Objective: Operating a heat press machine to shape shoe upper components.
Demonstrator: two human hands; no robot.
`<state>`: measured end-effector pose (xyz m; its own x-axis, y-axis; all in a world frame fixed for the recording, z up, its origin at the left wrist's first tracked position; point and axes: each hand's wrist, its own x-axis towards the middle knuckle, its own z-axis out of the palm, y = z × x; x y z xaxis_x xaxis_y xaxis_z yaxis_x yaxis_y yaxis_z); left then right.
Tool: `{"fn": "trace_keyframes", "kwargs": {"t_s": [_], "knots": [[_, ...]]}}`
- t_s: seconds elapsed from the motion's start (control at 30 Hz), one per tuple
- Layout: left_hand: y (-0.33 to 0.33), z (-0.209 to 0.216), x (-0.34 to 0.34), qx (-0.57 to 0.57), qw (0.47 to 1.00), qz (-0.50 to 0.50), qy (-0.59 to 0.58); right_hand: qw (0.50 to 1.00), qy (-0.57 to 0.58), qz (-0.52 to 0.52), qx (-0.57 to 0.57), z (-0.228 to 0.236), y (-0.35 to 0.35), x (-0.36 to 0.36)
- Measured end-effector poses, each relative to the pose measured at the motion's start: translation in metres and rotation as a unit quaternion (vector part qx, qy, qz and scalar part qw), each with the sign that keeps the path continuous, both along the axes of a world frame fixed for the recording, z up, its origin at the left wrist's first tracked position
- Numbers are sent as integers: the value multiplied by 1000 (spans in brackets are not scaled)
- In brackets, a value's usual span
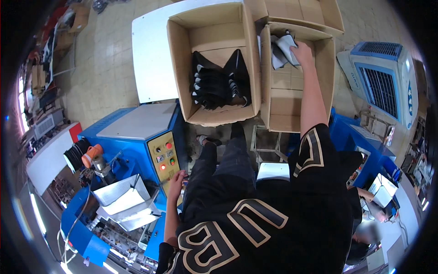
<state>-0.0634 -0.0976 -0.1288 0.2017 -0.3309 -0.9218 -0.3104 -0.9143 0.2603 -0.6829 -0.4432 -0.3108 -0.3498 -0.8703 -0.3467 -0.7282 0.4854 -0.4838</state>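
Note:
My right arm reaches forward into the right cardboard box (285,109). There my right hand (303,53) is closed on the edge of a pale grey, flat flexible piece (287,47) with a dark tip; similar grey pieces lie beneath it. Lower at the left, my left hand (176,181) hangs beside the yellow control panel (165,155) of a blue machine (132,123). Its fingers are loosely bent and a little apart, with nothing visible in them. In the left cardboard box (214,39), black curved pieces (212,86) with light edges stand stacked in two rows.
A white board (153,59) lies left of the boxes. Another carton (310,11) stands behind them. An air cooler (381,82) is at the far right. A bent metal sheet (121,201) sits by the left machine. Another person (365,233) works at the lower right.

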Motion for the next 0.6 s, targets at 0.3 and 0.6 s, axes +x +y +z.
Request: {"fn": "trace_keyframes", "kwargs": {"t_s": [0.3, 0.6], "knots": [[33, -16, 19, 7, 1000, 18, -18, 992, 109, -58, 26, -27, 38, 4], [-108, 6, -78, -202, 967, -38, 153, 968, -120, -131, -176, 188, 152, 103]]}}
